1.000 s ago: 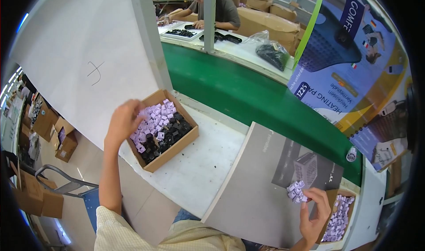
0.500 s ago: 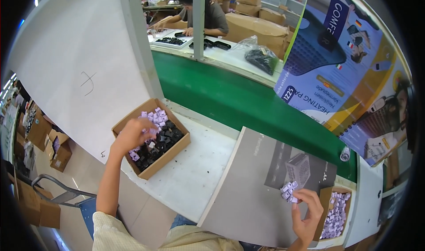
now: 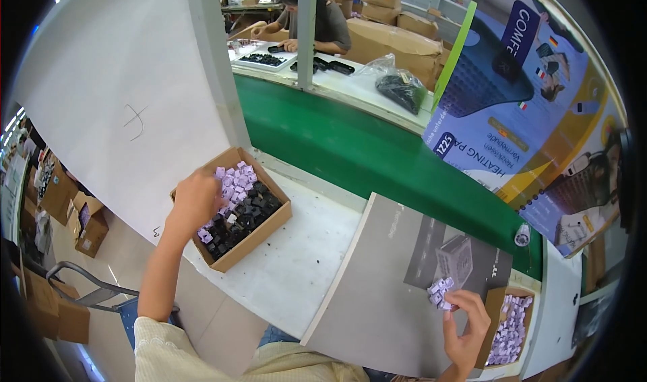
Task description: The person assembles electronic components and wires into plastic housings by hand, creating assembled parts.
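Observation:
My left hand (image 3: 197, 196) is down at the left side of an open cardboard box (image 3: 259, 242), its back uppermost. Its fingers are bent together; their tips and anything between them are hidden. Small lilac plastic pieces (image 3: 237, 180) fill the far part of this box and some lie at its near left. Small black pieces (image 3: 246, 219) take up the rest. On the right, my right hand (image 3: 468, 328) is closed, thumb and fingers pinching a small cluster of lilac plastic pieces (image 3: 441, 293) over a grey printed carton sheet (image 3: 377, 294).
Right of my right hand stands a second cardboard box (image 3: 495, 314) full of lilac pieces. A green partition (image 3: 323, 132) runs behind the white table (image 3: 296, 247). Beyond it a co-worker (image 3: 323, 24) handles black parts. A printed panel (image 3: 519, 112) leans at upper right; a chair (image 3: 101, 291) stands left.
My left hand has drawn back left toward the box's side, fingers curling in and uncovering more lilac pieces. My right hand with its cluster has hardly moved.

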A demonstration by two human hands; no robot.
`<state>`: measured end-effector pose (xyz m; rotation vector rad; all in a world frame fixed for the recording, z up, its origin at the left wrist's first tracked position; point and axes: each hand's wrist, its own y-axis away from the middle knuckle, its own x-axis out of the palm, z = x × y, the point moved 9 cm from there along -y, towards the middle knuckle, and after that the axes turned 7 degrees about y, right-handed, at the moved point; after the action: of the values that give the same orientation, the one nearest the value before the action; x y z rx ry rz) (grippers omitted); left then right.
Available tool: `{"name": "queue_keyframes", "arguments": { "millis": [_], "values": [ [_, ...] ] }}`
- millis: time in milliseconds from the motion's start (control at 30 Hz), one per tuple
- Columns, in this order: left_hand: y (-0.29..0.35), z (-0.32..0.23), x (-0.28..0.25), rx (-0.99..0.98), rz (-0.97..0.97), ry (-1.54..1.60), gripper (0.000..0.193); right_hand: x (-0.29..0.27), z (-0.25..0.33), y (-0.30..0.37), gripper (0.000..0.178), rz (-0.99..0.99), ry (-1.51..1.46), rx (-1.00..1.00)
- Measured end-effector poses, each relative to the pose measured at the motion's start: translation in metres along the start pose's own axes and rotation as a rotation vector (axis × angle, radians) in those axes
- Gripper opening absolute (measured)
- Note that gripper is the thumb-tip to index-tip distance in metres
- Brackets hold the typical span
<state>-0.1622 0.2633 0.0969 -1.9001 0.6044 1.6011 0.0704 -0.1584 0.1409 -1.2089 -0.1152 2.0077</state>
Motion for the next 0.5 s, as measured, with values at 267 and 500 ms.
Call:
{"name": "queue_keyframes", "arguments": {
  "millis": [267,500],
  "values": [
    [0.032,0.027,0.05,-0.081,0.04,-0.098,0.021,0.01,-0.002,-0.003,0.025,0.026,-0.089,-0.016],
    [0.037,0.026,0.043,-0.1,0.057,-0.025,0.017,0.013,-0.003,-0.002,0.025,0.034,-0.087,-0.004]
  ]
}}
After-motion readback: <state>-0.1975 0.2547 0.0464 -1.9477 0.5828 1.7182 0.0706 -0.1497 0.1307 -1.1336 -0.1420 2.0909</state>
